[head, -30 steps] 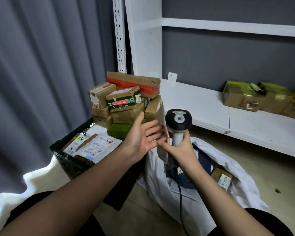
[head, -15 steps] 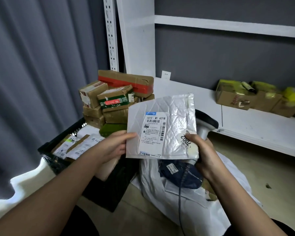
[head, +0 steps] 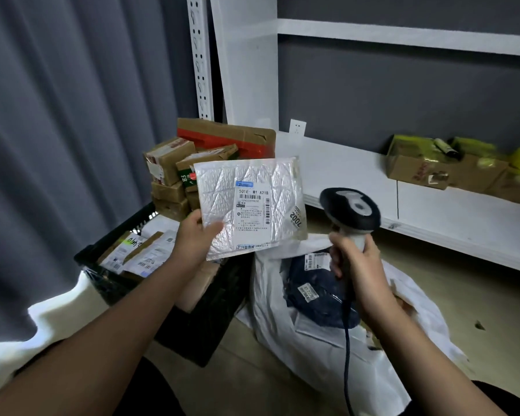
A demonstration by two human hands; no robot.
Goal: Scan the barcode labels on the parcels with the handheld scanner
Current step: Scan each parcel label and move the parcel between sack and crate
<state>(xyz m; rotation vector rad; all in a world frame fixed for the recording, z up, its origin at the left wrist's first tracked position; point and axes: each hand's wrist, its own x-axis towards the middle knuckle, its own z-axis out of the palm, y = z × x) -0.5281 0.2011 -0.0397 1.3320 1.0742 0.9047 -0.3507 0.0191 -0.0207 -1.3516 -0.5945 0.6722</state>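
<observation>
The right hand (head: 353, 259) is wrapped round the pale handle of the handheld scanner (head: 350, 213), fingers curled tight on it, the dark cable dropping from below the fist toward six o'clock. The scanner's dark head sits above the fist at about twelve o'clock, and its top cap faces the camera; the scan window itself is hidden, so where it points cannot be read for certain.

From that grip the white bubble mailer (head: 251, 205) lies at roughly ten o'clock, near but apart, a gap between the scanner head and the mailer's right edge. The left hand (head: 197, 232) pinches the mailer at its lower left corner, thumb on the front face, fingers behind. The mailer is held nearly upright with its face to the camera, its long axis running from nine to three o'clock with a slight clockwise tilt. The barcode label (head: 252, 204) sits just right of centre on that face, its bars stacked vertically along the label's right side.

My judgement: the coming move turns on swinging the scanner head round toward nine o'clock, or turning the mailer's face toward it, since label and head stand side by side rather than facing. The right hand is nearer. Both forearms rise from the lower frame, elbows bent.
</observation>
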